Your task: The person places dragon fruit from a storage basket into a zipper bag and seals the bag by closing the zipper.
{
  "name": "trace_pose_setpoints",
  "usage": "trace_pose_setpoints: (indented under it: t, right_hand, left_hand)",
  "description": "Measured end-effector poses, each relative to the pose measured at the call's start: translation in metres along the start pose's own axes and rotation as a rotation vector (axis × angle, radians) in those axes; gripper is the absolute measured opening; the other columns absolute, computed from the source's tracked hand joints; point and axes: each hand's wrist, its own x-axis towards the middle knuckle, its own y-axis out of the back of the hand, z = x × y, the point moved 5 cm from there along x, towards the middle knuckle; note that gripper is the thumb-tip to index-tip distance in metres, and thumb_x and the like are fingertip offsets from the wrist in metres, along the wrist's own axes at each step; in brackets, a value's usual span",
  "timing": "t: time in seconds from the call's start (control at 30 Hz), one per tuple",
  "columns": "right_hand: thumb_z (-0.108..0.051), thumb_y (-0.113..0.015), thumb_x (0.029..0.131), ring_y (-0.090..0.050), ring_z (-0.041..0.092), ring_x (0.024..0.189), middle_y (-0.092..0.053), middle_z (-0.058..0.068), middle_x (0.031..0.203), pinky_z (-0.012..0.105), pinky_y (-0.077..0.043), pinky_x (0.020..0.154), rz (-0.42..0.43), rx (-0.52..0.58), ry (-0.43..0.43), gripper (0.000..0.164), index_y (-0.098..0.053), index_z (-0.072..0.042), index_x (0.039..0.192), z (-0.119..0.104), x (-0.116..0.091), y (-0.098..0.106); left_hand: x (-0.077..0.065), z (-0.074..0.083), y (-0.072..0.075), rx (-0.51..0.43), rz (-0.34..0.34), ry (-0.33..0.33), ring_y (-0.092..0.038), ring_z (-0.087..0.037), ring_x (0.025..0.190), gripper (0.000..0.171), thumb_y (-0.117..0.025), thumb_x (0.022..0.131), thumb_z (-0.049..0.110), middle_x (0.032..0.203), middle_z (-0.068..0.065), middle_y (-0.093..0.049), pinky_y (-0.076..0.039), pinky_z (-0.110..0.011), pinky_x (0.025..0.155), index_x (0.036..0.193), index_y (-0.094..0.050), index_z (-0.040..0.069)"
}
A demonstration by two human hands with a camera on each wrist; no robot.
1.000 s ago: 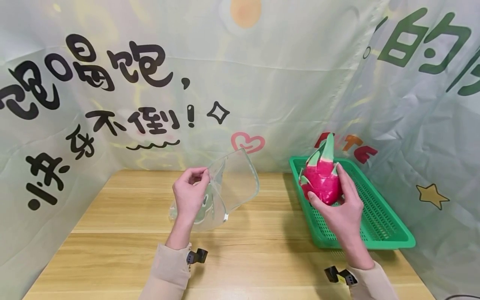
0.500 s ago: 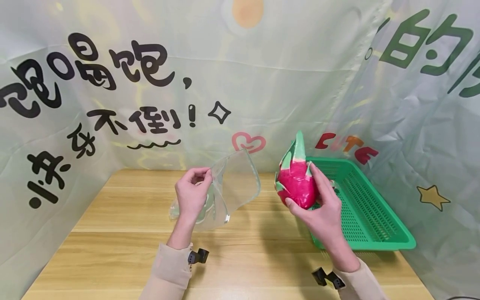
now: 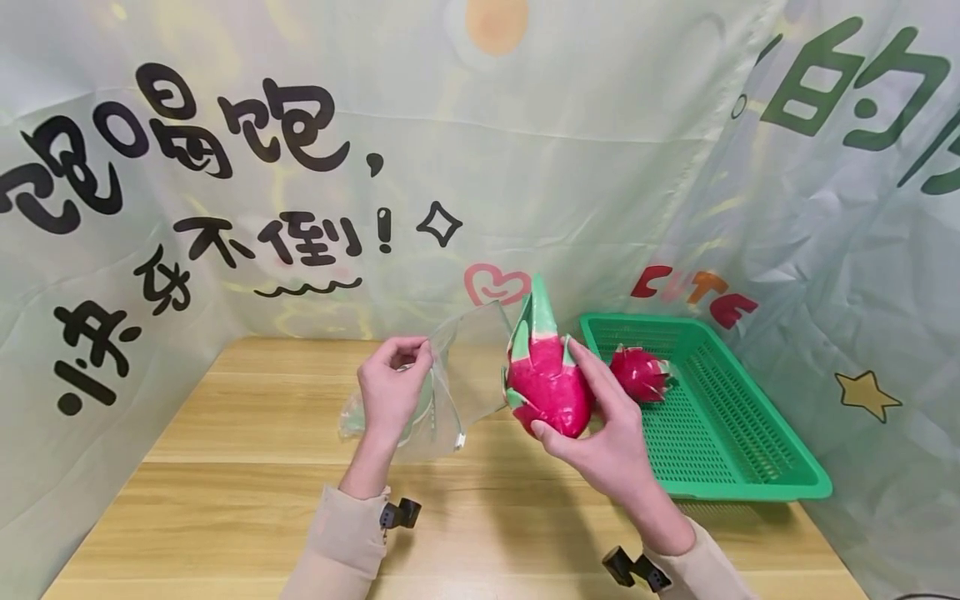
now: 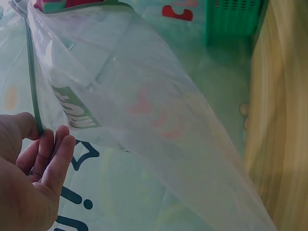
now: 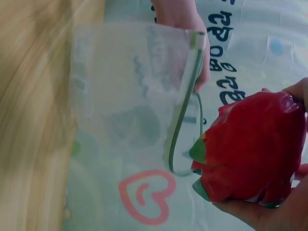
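My left hand (image 3: 392, 385) pinches the rim of a clear zip bag (image 3: 468, 358) between thumb and fingertips, left of centre in the head view. The bag's mouth gapes toward the right, edged by a green zip strip with a white slider (image 3: 460, 441). In my right hand (image 3: 611, 437) is a pink dragon fruit (image 3: 551, 387) with green leaf tips, gripped between thumb and fingers. It stands upright just in front of the bag's open mouth, as the right wrist view (image 5: 252, 149) also shows. A second dragon fruit (image 3: 640, 374) lies in the green basket (image 3: 813, 483).
The green basket stands at the right of the wooden table (image 3: 225, 517), against the cloth backdrop. Printed cloth (image 3: 585, 167) walls in the table's back and sides. A small black camera is strapped to each wrist.
My right hand has carried the dragon fruit left from over the basket to the bag's mouth, uncovering the second fruit in the basket. The left hand has barely shifted, still holding the bag.
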Motion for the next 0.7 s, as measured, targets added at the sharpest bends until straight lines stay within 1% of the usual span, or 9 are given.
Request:
trace_pose_setpoints:
  t: [0.17, 0.27, 0.4, 0.5, 0.6, 0.7]
  right_hand:
    - [-0.002, -0.092, 0.069, -0.056, 0.022, 0.126, -0.050, 0.008, 0.154, 0.025, -0.061, 0.088, -0.065, 0.049, -0.034, 0.099, -0.048, -0.014, 0.156, -0.001, -0.003, -0.011]
    - [-0.004, -0.092, 0.069, -0.058, 0.024, 0.123, -0.052, 0.009, 0.152, 0.028, -0.062, 0.085, -0.101, 0.051, -0.037, 0.097, -0.049, -0.014, 0.156, -0.001, -0.005, -0.016]
    - [-0.009, -0.092, 0.070, -0.060, 0.024, 0.121, -0.055, 0.006, 0.149, 0.031, -0.063, 0.084, -0.145, 0.044, -0.053, 0.094, -0.051, -0.015, 0.154, -0.002, -0.006, -0.023]
    - [-0.012, -0.092, 0.071, -0.061, 0.024, 0.121, -0.055, 0.004, 0.150, 0.030, -0.063, 0.084, -0.183, 0.052, -0.091, 0.091, -0.052, -0.018, 0.154, -0.002, -0.007, -0.027]
    - [-0.014, -0.091, 0.073, -0.061, 0.026, 0.122, -0.055, 0.005, 0.150, 0.030, -0.062, 0.086, -0.226, 0.075, -0.118, 0.090, -0.052, -0.019, 0.154, -0.002, -0.009, -0.030]
    - [-0.015, -0.091, 0.074, -0.061, 0.027, 0.123, -0.055, 0.007, 0.149, 0.030, -0.062, 0.087, -0.263, 0.085, -0.125, 0.088, -0.053, -0.018, 0.153, -0.001, -0.010, -0.033]
  left_hand:
    - [-0.001, 0.001, -0.002, -0.004, -0.012, -0.011, -0.066, -0.007, 0.072, 0.007, -0.076, 0.089, 0.000, 0.084, -0.017, -0.074, -0.057, -0.014, 0.064, 0.094, -0.077, -0.004]
    - [-0.001, 0.000, -0.003, -0.013, -0.018, -0.015, -0.066, -0.007, 0.072, 0.005, -0.075, 0.089, -0.001, 0.083, -0.017, -0.073, -0.058, -0.014, 0.065, 0.094, -0.077, -0.003]
    - [0.000, -0.001, -0.004, -0.018, -0.023, -0.027, -0.067, -0.008, 0.071, 0.005, -0.075, 0.089, -0.003, 0.081, -0.016, -0.073, -0.059, -0.015, 0.065, 0.092, -0.078, -0.001]
    - [0.000, 0.000, -0.004, -0.010, -0.028, -0.035, -0.067, -0.010, 0.071, 0.005, -0.075, 0.089, -0.003, 0.080, -0.015, -0.073, -0.059, -0.015, 0.065, 0.092, -0.079, 0.000]
    - [-0.001, 0.000, -0.004, 0.005, -0.031, -0.033, -0.067, -0.012, 0.071, 0.006, -0.076, 0.089, -0.003, 0.080, -0.013, -0.074, -0.057, -0.014, 0.063, 0.092, -0.079, 0.001]
    - [-0.001, -0.001, -0.004, 0.012, -0.029, -0.024, -0.067, -0.013, 0.071, 0.006, -0.076, 0.089, -0.002, 0.080, -0.013, -0.074, -0.057, -0.014, 0.063, 0.091, -0.080, 0.002]
